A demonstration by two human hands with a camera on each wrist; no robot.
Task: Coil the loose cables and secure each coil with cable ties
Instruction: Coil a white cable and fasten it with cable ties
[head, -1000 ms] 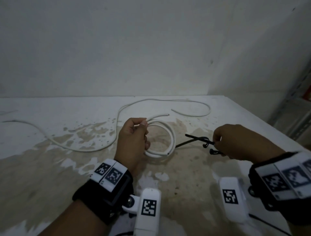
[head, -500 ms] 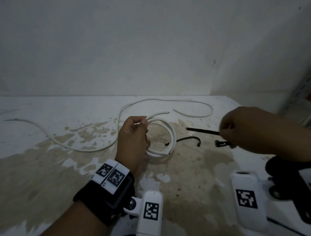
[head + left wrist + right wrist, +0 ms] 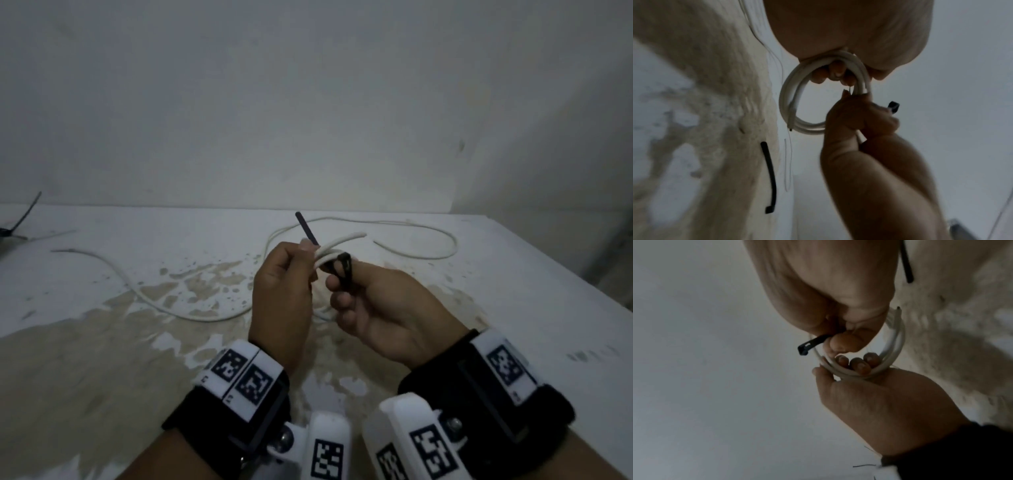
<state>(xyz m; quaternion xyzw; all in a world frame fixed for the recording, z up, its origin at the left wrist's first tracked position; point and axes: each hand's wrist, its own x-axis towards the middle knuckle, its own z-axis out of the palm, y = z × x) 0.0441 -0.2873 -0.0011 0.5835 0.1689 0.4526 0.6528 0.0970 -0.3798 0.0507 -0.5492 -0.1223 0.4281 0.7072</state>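
Observation:
My left hand [image 3: 301, 260] grips a small white cable coil [image 3: 329, 255] above the table, its fingers curled through the loop [image 3: 834, 73]. A black cable tie [image 3: 343, 270] loops round the coil strands; its tail [image 3: 306, 229] sticks up past my left thumb. My right hand [image 3: 339, 284] pinches this tie right beside the coil. In the right wrist view the tie's head [image 3: 805, 347] juts out from my right fingertips [image 3: 840, 344]. The coil [image 3: 789, 104] hangs free between both hands.
A long loose white cable [image 3: 178, 310] snakes across the stained white table [image 3: 102, 359] and loops behind the hands to the right [image 3: 445, 251]. A spare black tie [image 3: 769, 175] lies on the table below the hands. A dark object [image 3: 20, 222] sits at far left.
My right hand picked a black tie off the table and came left to the coil. The tie now wraps round the coil, which my left hand has raised. One tie stayed on the table.

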